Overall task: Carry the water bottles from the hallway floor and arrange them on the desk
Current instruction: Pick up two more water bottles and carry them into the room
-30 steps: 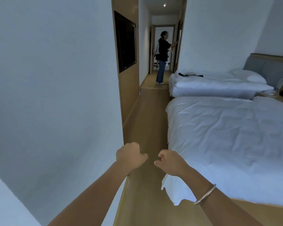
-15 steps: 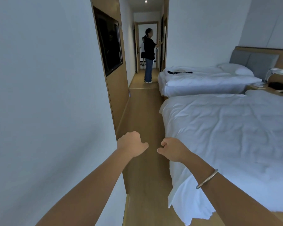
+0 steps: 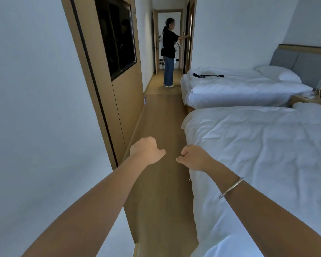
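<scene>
Arms extended forward over the floor [image 3: 161, 115]. Left hand [image 3: 146, 151] and right hand [image 3: 195, 158] curled into empty fists, near each other. Bed [image 3: 267, 145] just right. Bottles not visible.

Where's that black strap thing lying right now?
In the head view, the black strap lies on the far bed, upper right, near its foot end closest to the hallway where another person stands.

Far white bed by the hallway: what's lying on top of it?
On the far white bed lie a black strap-like item, a folded white duvet and a white pillow. Anything under the duvet is hidden.
</scene>
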`<state>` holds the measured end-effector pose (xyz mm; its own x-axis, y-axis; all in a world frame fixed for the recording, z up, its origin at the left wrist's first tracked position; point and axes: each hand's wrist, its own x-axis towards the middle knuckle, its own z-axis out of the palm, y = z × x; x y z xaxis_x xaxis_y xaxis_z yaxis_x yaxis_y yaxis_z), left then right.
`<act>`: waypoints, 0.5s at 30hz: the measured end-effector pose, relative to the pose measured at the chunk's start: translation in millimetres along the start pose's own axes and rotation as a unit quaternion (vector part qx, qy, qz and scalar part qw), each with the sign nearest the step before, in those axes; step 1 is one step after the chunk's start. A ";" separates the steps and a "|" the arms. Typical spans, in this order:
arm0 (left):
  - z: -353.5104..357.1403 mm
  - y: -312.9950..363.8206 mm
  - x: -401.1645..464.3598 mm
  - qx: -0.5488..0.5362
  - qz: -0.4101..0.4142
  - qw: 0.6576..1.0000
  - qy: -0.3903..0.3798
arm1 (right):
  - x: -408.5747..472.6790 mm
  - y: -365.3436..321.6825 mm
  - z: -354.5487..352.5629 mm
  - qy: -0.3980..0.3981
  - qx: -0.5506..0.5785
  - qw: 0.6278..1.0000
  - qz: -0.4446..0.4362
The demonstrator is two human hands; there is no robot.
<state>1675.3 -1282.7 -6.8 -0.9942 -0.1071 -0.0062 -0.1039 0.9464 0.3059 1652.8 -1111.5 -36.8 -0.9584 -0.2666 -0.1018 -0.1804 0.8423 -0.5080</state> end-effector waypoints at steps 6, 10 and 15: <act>-7.9 18.2 122.4 0.004 -0.017 1.000 0.022 | 119.8 20.8 -39.5 -0.004 -0.007 1.000 -0.013; -1.1 15.9 189.7 0.001 -0.034 0.999 0.019 | 191.2 32.6 -44.9 -0.018 -0.006 1.000 -0.018; 8.1 7.2 274.4 -0.009 -0.051 0.999 0.009 | 278.2 44.3 -48.5 -0.028 0.003 0.999 -0.016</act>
<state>1401.5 -1302.8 -14.0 -0.9777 -0.2091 -0.0210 -0.2047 0.9245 0.3217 1367.4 -1125.6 -46.1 -0.9382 -0.3198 -0.1321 -0.2098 0.8294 -0.5177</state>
